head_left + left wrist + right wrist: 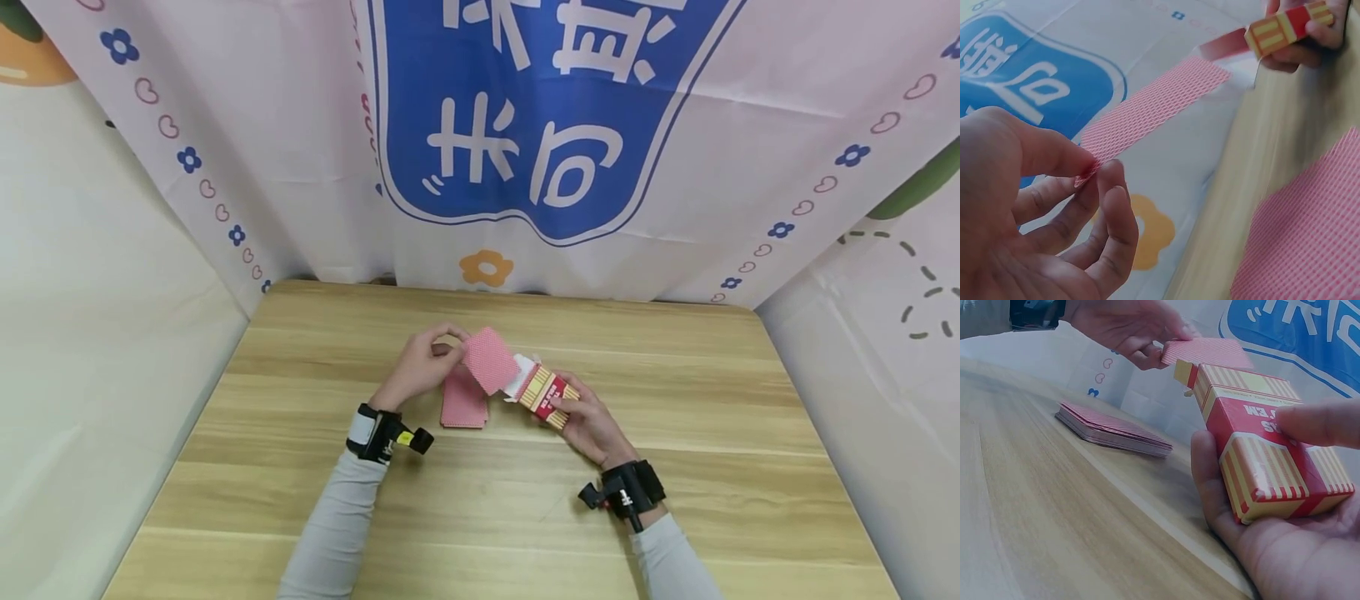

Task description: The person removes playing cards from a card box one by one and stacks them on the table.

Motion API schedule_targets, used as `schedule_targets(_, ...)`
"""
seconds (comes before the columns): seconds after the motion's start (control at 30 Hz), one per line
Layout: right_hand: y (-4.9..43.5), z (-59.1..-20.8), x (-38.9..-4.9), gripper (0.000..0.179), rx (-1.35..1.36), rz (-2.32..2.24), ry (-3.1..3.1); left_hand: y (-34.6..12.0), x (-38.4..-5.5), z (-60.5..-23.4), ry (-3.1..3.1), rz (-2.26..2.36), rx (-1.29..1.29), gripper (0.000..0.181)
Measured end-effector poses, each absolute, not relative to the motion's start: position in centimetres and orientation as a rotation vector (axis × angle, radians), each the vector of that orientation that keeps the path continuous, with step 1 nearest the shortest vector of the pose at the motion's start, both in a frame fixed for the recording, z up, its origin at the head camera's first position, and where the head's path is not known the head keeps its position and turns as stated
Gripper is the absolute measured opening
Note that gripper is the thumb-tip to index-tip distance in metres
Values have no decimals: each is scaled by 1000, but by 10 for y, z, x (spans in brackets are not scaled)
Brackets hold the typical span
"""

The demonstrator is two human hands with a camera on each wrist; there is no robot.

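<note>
Between thumb and fingers my left hand (422, 367) pinches a red-patterned playing card (491, 360) by one corner. The card's far end is at the open mouth of a red and yellow striped card box (547, 396); whether its edge is inside cannot be told. My right hand (596, 427) grips that box, thumb on its printed face, as the right wrist view shows with the box (1266, 450) tilted. White flaps (519, 377) stand out at the open end. Below the held card, a deck of playing cards (464, 404) lies stacked face down on the table.
The wooden table (480, 517) reaches back to a printed cloth (322, 233) with a blue emblem, which hangs behind it. Pale cloth walls (90, 350) stand at both sides. Each wrist wears a black strap with a small camera (422, 440).
</note>
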State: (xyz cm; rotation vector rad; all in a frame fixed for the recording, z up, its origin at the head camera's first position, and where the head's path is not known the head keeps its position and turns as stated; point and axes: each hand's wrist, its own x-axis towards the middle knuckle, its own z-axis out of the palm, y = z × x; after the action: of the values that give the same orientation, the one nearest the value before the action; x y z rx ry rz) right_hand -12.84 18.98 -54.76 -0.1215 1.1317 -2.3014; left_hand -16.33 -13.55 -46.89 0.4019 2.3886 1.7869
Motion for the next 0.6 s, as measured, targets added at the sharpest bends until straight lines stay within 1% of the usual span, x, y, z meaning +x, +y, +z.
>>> schedule_targets(0.3,192,-550,-128,44,-129,-2307,1110,-156,-167,-473,2523,1654,329,18)
schedule_targets(0.43,192,-551,-127,44,-130,-2315,1105,-158,-170,-479,2561,1513,362,18)
schedule_targets(0.6,192,-548,-130,45,-110,-2309,1129,-156,-174,-487,2555,1356,332,18)
